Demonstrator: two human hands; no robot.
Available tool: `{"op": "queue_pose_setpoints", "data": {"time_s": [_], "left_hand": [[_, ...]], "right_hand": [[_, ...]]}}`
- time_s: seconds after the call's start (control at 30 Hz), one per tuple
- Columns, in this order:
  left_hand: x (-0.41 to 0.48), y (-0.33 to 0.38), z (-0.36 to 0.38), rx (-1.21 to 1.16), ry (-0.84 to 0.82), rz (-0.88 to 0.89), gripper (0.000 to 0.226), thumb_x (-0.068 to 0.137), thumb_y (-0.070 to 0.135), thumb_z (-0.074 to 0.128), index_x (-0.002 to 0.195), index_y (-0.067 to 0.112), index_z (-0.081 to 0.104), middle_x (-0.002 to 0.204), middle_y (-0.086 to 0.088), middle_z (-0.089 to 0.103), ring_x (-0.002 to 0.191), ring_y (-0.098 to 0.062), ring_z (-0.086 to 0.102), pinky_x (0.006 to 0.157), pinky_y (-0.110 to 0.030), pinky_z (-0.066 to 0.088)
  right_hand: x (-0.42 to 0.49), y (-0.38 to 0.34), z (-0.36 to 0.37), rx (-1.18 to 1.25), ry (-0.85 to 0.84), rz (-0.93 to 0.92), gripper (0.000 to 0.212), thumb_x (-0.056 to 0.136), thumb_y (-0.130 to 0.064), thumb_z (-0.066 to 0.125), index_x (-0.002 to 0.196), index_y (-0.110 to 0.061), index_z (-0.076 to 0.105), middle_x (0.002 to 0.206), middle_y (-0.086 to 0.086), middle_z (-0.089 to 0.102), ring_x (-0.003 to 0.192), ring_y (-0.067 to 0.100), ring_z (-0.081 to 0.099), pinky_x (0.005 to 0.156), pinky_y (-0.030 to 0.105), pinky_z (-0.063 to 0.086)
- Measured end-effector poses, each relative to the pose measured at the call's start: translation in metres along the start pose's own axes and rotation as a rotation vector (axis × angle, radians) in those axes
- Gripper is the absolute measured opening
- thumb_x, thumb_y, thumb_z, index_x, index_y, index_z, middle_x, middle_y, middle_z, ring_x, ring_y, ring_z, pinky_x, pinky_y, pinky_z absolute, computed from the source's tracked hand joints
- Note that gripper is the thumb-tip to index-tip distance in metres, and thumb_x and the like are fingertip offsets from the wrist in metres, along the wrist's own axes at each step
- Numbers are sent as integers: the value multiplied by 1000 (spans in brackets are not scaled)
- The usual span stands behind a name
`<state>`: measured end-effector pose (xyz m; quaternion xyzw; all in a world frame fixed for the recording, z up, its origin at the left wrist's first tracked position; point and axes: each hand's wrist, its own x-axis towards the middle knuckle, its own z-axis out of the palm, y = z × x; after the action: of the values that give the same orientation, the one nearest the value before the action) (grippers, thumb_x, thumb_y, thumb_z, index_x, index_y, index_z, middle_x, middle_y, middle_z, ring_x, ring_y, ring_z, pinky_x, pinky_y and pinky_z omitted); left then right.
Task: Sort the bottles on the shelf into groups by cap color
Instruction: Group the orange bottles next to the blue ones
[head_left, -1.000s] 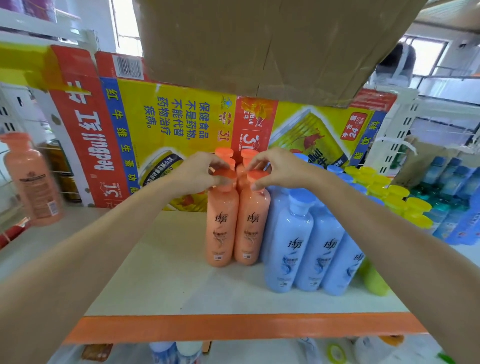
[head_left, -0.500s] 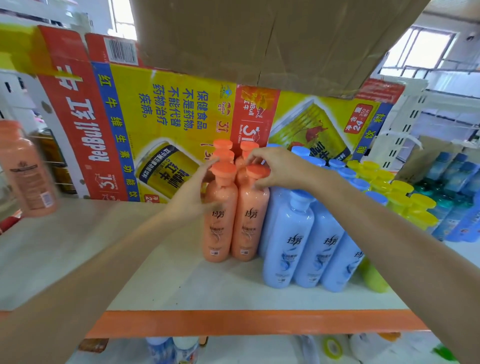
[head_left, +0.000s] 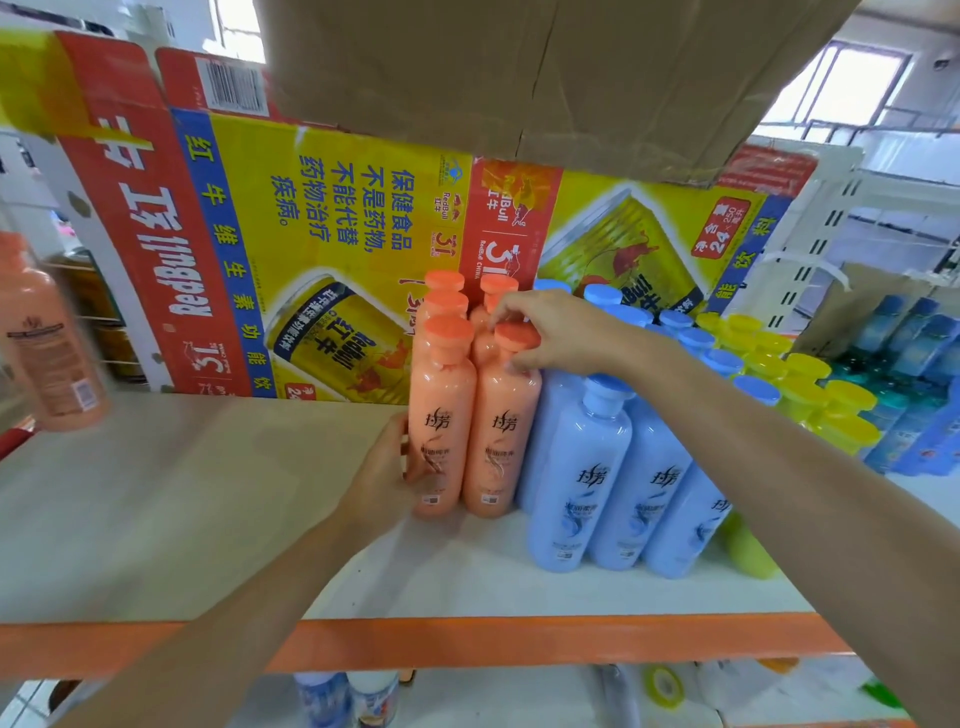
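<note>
Standing upright in two short rows, the orange-cap bottles (head_left: 452, 306) form a tight group near the middle of the shelf (head_left: 208, 493), touching the blue-cap bottles (head_left: 597, 467) on their right; the yellow-cap bottles (head_left: 810, 374) come after the blue ones. Both hands are on the front pair of this group. The left hand (head_left: 382, 475) is low and holds the body of the front left bottle (head_left: 441, 415) from its left side, with the thumb on the front of it. The right hand (head_left: 556, 332) is high and pinches the cap of the front right bottle (head_left: 506, 431), fingers on top and thumb under the rim.

The relation that matters, in my judgement, is to the left. One more orange bottle (head_left: 49, 343) stands at the far left edge of the view, well apart from the group, with bare shelf between. It is blurred, its long axis is about vertical, and I cannot tell if it rests on this same shelf board. The left hand is clearly the nearer one to it, and the way is open along the printed carton (head_left: 311, 234) behind. Probably the group is being squared now. To fetch the lone bottle, the left hand would have to let go and reach sideways, away from the body, while the right hand stays by the blue row.
</note>
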<state>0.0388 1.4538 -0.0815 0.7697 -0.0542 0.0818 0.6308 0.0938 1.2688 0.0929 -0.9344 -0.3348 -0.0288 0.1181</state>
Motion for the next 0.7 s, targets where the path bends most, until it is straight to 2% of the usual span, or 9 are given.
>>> {"op": "queue_pose_setpoints", "data": {"time_s": [0.2, 0.33, 0.47, 0.57, 0.63, 0.7], "left_hand": [[0, -2, 1, 46, 5, -5, 71, 71, -9, 70, 118, 30, 34, 110, 7, 54, 109, -19, 51, 90, -42, 48], [-2, 1, 1, 42, 8, -9, 71, 71, -8, 70, 119, 30, 34, 109, 12, 53, 108, -16, 51, 90, -42, 48], [-4, 3, 2, 41, 16, 0, 70, 71, -10, 69, 119, 27, 34, 108, 13, 52, 107, -16, 51, 89, -41, 48], [-5, 5, 3, 57, 28, 12, 68, 72, -10, 68, 118, 27, 34, 106, 16, 51, 102, -8, 51, 84, -32, 48], [-6, 7, 4, 58, 33, 14, 66, 73, -11, 67, 118, 26, 34, 103, 17, 50, 97, 0, 51, 77, -20, 48], [-7, 8, 5, 60, 36, 14, 65, 74, -12, 65, 119, 23, 35, 102, 17, 50, 93, 6, 51, 68, -14, 48]], "right_hand": [[0, 0, 1, 1, 4, 3, 42, 77, -17, 71, 115, -15, 54, 118, 2, 55, 110, 17, 48, 81, 27, 38], [1, 0, 0, -24, -11, -11, 43, 78, -18, 70, 117, -15, 52, 115, 1, 55, 100, 13, 46, 72, 24, 30], [0, 0, -1, -21, -27, -13, 43, 79, -19, 70, 117, -15, 51, 117, 2, 55, 99, 12, 46, 75, 26, 34], [0, -1, -1, -18, -42, -13, 44, 80, -18, 69, 119, -14, 50, 118, 3, 54, 99, 12, 45, 73, 25, 32], [0, -1, -1, -14, -47, -15, 44, 80, -17, 69, 119, -14, 50, 119, 4, 54, 98, 10, 43, 71, 23, 29], [0, -1, 0, -3, -37, -14, 43, 79, -16, 69, 118, -14, 51, 117, 2, 54, 96, 9, 43, 68, 22, 29]]}}
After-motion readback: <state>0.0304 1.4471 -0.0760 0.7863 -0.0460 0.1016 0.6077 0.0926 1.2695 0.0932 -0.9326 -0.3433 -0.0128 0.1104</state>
